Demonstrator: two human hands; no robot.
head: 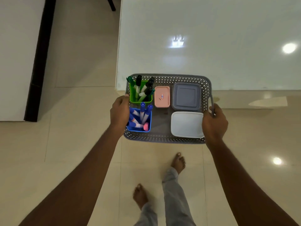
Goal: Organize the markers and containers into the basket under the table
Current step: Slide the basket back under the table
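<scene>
Both hands — left (119, 111), right (214, 122) — grasping grey basket (164, 139) sides, marker cups and lidded containers inside

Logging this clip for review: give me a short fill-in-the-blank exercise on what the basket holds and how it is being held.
1. Both hands, left hand and right hand, hold the grey basket by its ____.
2. The pink-capped marker sits in the ____ cup.
3. The green cup holds markers with dark green and ____ caps.
4. The small lidded box beside the green cup is ____.

Missing words: sides; blue; black; pink
</scene>
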